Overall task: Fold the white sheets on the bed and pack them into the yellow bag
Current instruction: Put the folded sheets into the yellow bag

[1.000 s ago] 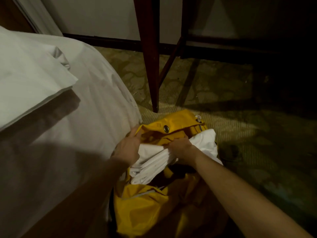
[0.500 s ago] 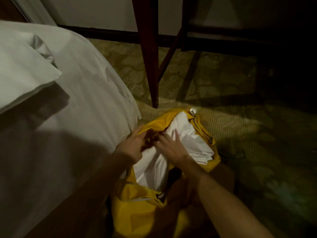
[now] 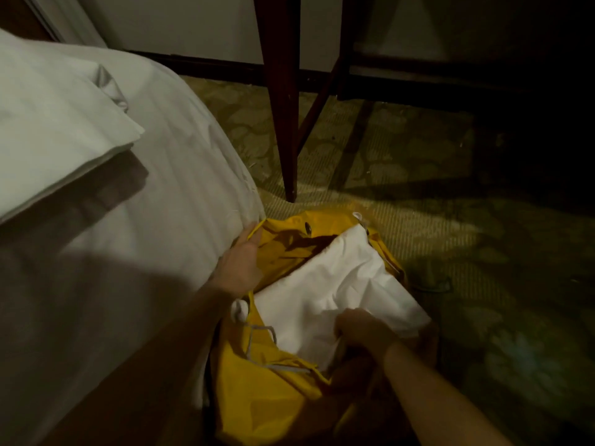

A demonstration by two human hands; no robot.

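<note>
The yellow bag (image 3: 264, 394) stands on the carpet against the side of the bed, its mouth wide. A folded white sheet (image 3: 335, 281) lies in the mouth, its far corner sticking out over the right rim. My left hand (image 3: 240, 263) lies with straight fingers along the bag's left rim, next to the bed. Curled fingers of my right hand (image 3: 360, 329) grip the near edge of the sheet. Another folded white sheet (image 3: 51, 130) rests on the bed at the upper left.
The white-covered bed (image 3: 138, 252) fills the left side. A dark wooden furniture leg (image 3: 280, 107) with a slanted brace stands on the patterned carpet (image 3: 434, 252) just behind the bag. The right side of the room is dark.
The sheet has sunk deeper and spread flatter in the bag. My right hand slid from the sheet's top back to its near edge. My left hand's fingers straightened along the rim.
</note>
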